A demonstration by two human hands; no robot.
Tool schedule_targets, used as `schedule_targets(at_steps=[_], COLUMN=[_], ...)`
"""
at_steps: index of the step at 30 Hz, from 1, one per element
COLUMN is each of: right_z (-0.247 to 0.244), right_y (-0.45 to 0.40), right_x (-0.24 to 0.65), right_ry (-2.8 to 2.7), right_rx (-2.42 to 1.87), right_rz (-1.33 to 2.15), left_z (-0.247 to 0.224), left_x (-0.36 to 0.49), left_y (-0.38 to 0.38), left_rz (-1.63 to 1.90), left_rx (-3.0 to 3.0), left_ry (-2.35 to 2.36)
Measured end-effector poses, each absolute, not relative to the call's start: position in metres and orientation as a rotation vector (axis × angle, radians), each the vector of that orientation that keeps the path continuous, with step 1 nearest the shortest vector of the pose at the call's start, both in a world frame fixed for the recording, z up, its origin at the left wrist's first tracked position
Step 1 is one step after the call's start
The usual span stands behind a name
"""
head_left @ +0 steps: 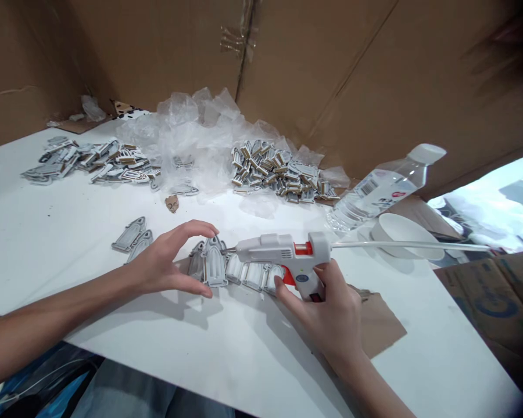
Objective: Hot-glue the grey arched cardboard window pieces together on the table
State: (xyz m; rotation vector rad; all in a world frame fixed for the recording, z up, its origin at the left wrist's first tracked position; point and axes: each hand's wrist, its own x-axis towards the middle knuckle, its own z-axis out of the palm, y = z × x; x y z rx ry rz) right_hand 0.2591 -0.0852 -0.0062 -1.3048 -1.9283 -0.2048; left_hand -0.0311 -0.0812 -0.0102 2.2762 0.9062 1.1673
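White tabletop (226, 348) beneath the glue gun (270, 249), cardboard (296, 64) behind — taped, it seems.

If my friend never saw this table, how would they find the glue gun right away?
On the white table, find the right hand near the middle. It holds the glue gun, its gray tip pointing toward the left hand. Unlike its neighbours, the gun has a red trigger and a long clear stick poking out behind.

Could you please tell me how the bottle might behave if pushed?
The bottle would probably tip fairly easily, being tall and narrow. Once down, its rounded body could roll. Its thin-looking, clear plastic wall may flex.
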Motion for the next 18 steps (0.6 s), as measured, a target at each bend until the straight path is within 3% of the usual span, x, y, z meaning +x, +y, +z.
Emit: schedule_targets(at_steps=[11,18], right_z=[0.012,0.016], right_y=[-0.084,-0.081], right_x=[0.258,0.258], right_ry=[-1.779,-1.662], right_rx=[-1.501,-1.585], right_rz=[0.238,0.456], left_z=[0.001,0.009], left_x=[-0.043,-0.082], left_y=[-0.072,-0.091], left_rz=[1.081,0.724], left_rx=[2.223,2.194], left_ry=[1.044,1.28])
